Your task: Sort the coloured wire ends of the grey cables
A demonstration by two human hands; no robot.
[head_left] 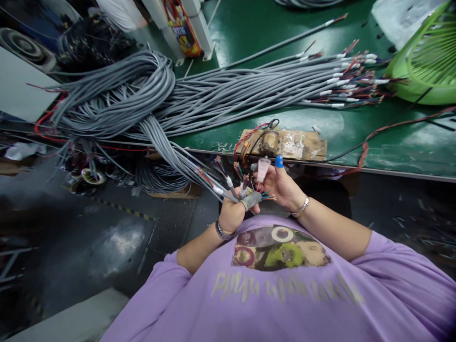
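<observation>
My left hand (232,214) is closed around the ends of several grey cables (185,161) in front of my body. A grey sleeve-like cover (252,201) lies over its thumb area. Fanned-out thin coloured wires (245,183) stick out of the stripped cable ends beside it. My right hand (283,190) is just right of these wires, its fingers curled and its thumb raised apart. A blue cover (279,161) sits on the thumb tip, and a pale pink cover (263,170) is on a finger. Whether the right fingers touch a wire is too small to tell.
A large bundle of grey cables (228,95) stretches across the green table (249,28), coiled at the left. A worn wooden block (299,145) lies at the table edge, with red and black leads near it. A green plastic basket (420,66) stands at the right.
</observation>
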